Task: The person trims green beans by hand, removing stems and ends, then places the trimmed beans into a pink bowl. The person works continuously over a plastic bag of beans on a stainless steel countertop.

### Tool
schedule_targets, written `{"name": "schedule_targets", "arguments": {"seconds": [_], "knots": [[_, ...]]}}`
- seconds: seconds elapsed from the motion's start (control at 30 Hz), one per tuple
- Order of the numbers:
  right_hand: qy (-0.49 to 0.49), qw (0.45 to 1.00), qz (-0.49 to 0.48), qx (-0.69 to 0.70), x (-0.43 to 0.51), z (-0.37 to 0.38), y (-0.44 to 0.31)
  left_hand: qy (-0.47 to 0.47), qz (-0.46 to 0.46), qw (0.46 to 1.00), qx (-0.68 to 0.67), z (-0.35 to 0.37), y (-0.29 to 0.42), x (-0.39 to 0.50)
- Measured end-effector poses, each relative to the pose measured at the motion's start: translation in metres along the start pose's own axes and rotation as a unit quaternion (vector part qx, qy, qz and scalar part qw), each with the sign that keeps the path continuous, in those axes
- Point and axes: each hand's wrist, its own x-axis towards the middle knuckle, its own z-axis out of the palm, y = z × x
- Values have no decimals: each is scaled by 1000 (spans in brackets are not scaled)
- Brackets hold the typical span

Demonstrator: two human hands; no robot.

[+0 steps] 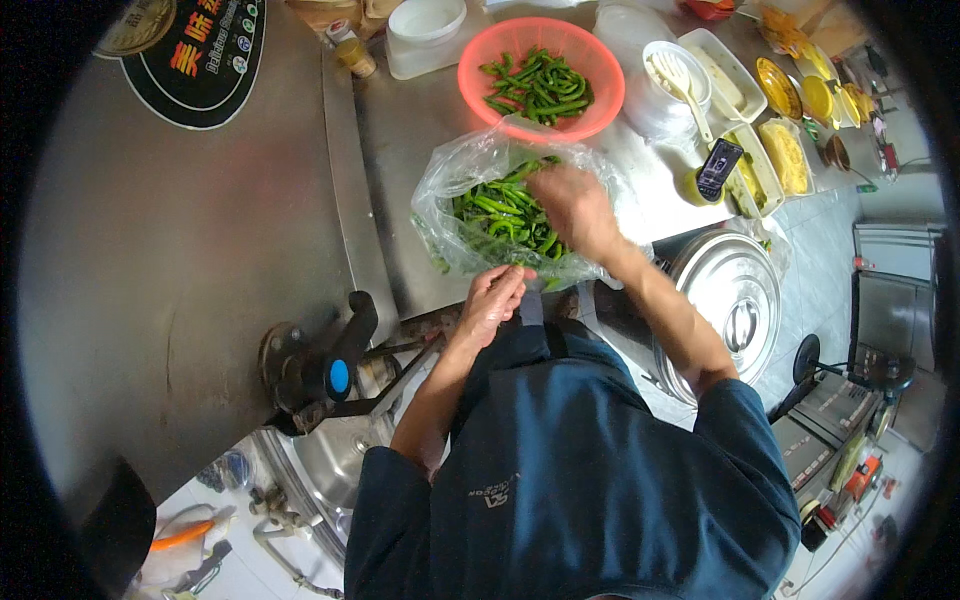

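A clear plastic bag (442, 176) lies wide-mouthed on the steel counter, full of long green chili peppers (495, 210). Over the right part of its mouth is my right hand (574, 206), blurred and curled, so what its fingers hold does not show. My left hand (493, 300) is at the bag's near edge with thumb and fingers drawn together. A bit of green shows by those fingertips, but whether it is gripped is unclear. Just beyond the bag stands a red plastic colander (472, 94) with more green peppers (544, 86) in it.
Right of the colander, a white slotted spoon (679, 79) rests on a white tub (701, 67). A phone (720, 169) leans in a yellow cup (697, 187). A large lidded steel pot (724, 292) stands by my right arm. At left, a black-handled fixture (330, 367) juts out.
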Motion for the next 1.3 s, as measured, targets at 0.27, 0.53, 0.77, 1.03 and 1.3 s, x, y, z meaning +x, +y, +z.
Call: {"name": "schedule_targets", "arguments": {"seconds": [0.27, 0.53, 0.77, 1.03, 1.3], "knots": [[-58, 983, 167, 43, 24, 40, 31, 37, 52, 995, -76, -29, -5, -24], [-127, 971, 200, -11, -33, 139, 33, 92, 98, 990, -33, -34, -3, -12], [-52, 888, 328, 317, -49, 71, 52, 183, 249, 941, 134, -23, 20, 36], [9, 821, 345, 454, -58, 63, 23, 98, 191, 896, 389, -18, 37, 74], [-176, 955, 221, 87, -78, 67, 36, 195, 173, 952, 160, -20, 41, 60]]}}
